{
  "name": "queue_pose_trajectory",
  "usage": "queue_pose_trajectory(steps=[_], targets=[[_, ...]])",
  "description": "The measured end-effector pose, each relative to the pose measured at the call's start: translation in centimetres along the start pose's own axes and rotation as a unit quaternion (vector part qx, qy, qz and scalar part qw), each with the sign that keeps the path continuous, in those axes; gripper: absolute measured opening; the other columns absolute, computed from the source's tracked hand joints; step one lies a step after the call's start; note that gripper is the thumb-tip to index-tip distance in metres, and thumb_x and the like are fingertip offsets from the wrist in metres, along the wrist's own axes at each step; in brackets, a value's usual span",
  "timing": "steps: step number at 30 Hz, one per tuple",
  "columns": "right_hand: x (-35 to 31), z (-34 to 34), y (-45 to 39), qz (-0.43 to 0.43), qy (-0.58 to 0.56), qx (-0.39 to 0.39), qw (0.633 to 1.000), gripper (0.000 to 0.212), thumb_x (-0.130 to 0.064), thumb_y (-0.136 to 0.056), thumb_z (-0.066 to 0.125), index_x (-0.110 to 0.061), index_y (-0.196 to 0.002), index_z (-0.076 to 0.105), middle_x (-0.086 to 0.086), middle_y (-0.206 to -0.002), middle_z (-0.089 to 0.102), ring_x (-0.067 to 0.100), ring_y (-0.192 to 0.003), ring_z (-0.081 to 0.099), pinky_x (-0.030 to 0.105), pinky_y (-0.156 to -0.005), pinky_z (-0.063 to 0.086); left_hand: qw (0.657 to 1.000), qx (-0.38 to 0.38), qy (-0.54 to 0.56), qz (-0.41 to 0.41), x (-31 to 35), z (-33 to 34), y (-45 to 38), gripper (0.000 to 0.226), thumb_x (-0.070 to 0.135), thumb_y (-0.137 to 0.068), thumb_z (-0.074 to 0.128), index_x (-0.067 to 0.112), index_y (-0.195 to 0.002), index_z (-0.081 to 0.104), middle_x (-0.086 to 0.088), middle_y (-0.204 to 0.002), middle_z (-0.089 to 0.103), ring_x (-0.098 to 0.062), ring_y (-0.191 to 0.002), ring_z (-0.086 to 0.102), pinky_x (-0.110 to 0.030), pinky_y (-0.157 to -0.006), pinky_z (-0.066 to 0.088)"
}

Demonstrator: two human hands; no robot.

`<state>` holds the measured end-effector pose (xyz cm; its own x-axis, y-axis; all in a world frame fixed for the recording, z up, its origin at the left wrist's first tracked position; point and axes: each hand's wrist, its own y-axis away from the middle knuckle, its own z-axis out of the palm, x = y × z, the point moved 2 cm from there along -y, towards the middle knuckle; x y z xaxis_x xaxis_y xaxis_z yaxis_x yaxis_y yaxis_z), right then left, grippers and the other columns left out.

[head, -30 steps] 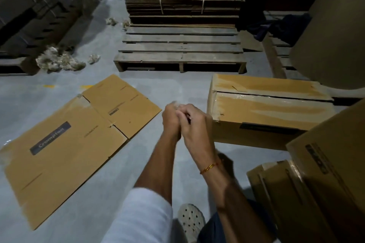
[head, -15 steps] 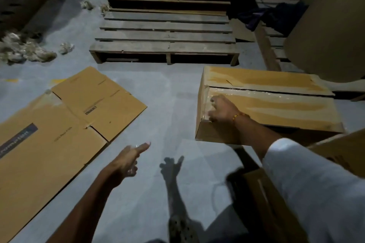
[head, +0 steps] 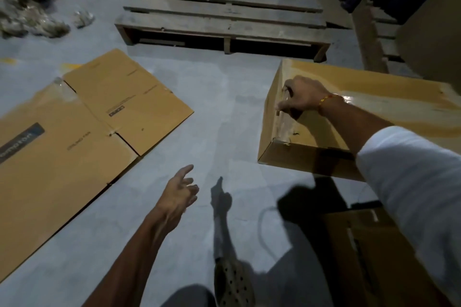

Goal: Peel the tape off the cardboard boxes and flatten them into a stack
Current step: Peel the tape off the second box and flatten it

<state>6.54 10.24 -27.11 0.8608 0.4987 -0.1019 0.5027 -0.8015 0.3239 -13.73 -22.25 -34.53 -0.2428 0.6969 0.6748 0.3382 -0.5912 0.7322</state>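
Observation:
A closed cardboard box (head: 311,154) sits on the floor at the right, its top sealed with shiny clear tape (head: 284,124). My right hand (head: 303,96) is on the box's near-left top corner, fingers curled and pinching the end of the tape at the edge. My left hand (head: 178,192) hovers above the grey floor in the middle, fingers loose and holding nothing. A flattened cardboard box (head: 74,137) lies on the floor at the left.
A wooden pallet (head: 224,10) lies straight ahead. Crumpled tape wads (head: 30,17) are heaped at the far left. More cardboard boxes (head: 369,252) stand at the lower right, a large one (head: 429,40) at the upper right. My foot (head: 233,281) is below.
My hands separated from in front of me; the right one reached to the box's corner and now pinches the tape end, the left one dropped low and empty. The view moved closer.

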Motion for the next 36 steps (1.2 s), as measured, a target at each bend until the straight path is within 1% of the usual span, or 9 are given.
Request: queue_pose_trajectory(steps=[3, 6, 9, 13, 17, 23, 28, 31, 36], targets=[[-1.4, -3.9, 1.8, -0.052, 0.035, -0.080, 0.995, 0.044, -0.054, -0.081, 0.077, -0.013, -0.076, 0.063, 0.007, -0.078, 0.061, 0.027, -0.078, 0.057, 0.041, -0.068, 0.046, 0.999, 0.020, 0.039, 0.022, 0.2, -0.1, 0.8, 0.051, -0.016, -0.094, 0.054, 0.014, -0.135, 0.058, -0.023, -0.109, 0.069, -0.034, -0.097, 0.070, -0.030, -0.070, 0.061], [-5.0, -6.1, 5.3, -0.092, 0.205, -0.154, 0.962, 0.035, -0.049, -0.086, 0.074, -0.018, -0.077, 0.060, 0.002, -0.077, 0.056, 0.022, -0.078, 0.057, 0.038, -0.066, 0.046, 0.994, 0.094, 0.000, 0.053, 1.0, 0.3, 2.2, 0.023, 0.005, -0.105, 0.047, 0.012, -0.119, 0.064, -0.015, -0.068, 0.067, -0.017, -0.053, 0.053, -0.025, -0.044, 0.042], [-8.4, -2.4, 9.5, -0.127, 0.375, -0.130, 0.909, 0.015, -0.031, -0.100, 0.059, -0.018, -0.098, 0.065, -0.001, -0.089, 0.060, 0.026, -0.093, 0.065, 0.034, -0.068, 0.052, 0.985, 0.126, -0.064, 0.095, 1.6, 0.9, 3.7, 0.033, 0.030, -0.107, 0.046, 0.009, -0.102, 0.070, -0.006, -0.059, 0.050, -0.012, -0.046, 0.038, -0.022, -0.045, 0.031], [-9.0, -0.3, 13.2, -0.093, 0.374, -0.065, 0.921, 0.025, -0.015, -0.102, 0.050, -0.017, -0.114, 0.071, 0.001, -0.112, 0.069, 0.026, -0.104, 0.068, 0.032, -0.074, 0.053, 0.988, 0.116, -0.059, 0.078, 3.0, -0.1, 7.0, 0.071, 0.068, -0.096, 0.039, 0.004, -0.082, 0.069, -0.002, -0.055, 0.047, -0.014, -0.052, 0.040, -0.025, -0.050, 0.033], [-8.7, -5.2, 15.8, -0.083, 0.355, 0.003, 0.931, 0.024, -0.023, -0.105, 0.047, -0.016, -0.115, 0.068, 0.003, -0.107, 0.066, 0.024, -0.103, 0.066, 0.035, -0.078, 0.056, 0.979, 0.131, -0.112, 0.109, 4.0, -3.1, 9.7, 0.049, 0.049, -0.103, 0.048, 0.009, -0.084, 0.069, 0.001, -0.049, 0.053, -0.019, -0.047, 0.055, -0.034, -0.056, 0.050], [-12.9, -16.3, 20.3, -0.103, 0.326, 0.182, 0.922, 0.021, -0.021, -0.104, 0.048, -0.021, -0.100, 0.068, 0.001, -0.095, 0.066, 0.024, -0.089, 0.068, 0.033, -0.061, 0.050, 0.950, 0.174, -0.073, 0.249, 9.2, -6.1, 15.6, 0.025, 0.020, -0.107, 0.043, 0.020, -0.121, 0.064, -0.004, -0.070, 0.073, -0.024, -0.078, 0.073, -0.043, -0.082, 0.058], [-18.7, -21.1, 27.0, -0.161, 0.193, 0.314, 0.916, 0.009, -0.023, -0.099, 0.057, -0.024, -0.095, 0.065, -0.002, -0.078, 0.060, 0.020, -0.069, 0.060, 0.031, -0.053, 0.044, 0.858, 0.308, -0.150, 0.383, 14.0, -9.9, 24.7, 0.039, 0.015, -0.106, 0.045, 0.020, -0.145, 0.051, -0.008, -0.145, 0.052, -0.030, -0.132, 0.049, -0.047, -0.105, 0.045], [-20.9, -20.3, 32.6, -0.189, 0.038, 0.384, 0.903, 0.011, -0.022, -0.097, 0.060, -0.032, -0.098, 0.063, -0.011, -0.073, 0.057, 0.010, -0.064, 0.055, 0.031, -0.053, 0.049, 0.833, 0.373, -0.206, 0.353, 13.7, -13.8, 29.3, 0.046, 0.023, -0.107, 0.042, 0.023, -0.153, 0.039, -0.016, -0.159, 0.030, -0.037, -0.145, 0.030, -0.055, -0.116, 0.030], [-26.7, -10.1, 40.8, -0.274, -0.125, 0.345, 0.889, 0.030, -0.021, -0.099, 0.052, -0.037, -0.123, 0.058, -0.009, -0.093, 0.069, 0.015, -0.073, 0.066, 0.035, -0.061, 0.057, 0.809, 0.428, -0.258, 0.310, 8.0, -20.0, 36.0, 0.043, 0.032, -0.108, 0.036, 0.021, -0.149, 0.046, -0.018, -0.162, 0.027, -0.041, -0.148, 0.018, -0.058, -0.119, 0.017]])
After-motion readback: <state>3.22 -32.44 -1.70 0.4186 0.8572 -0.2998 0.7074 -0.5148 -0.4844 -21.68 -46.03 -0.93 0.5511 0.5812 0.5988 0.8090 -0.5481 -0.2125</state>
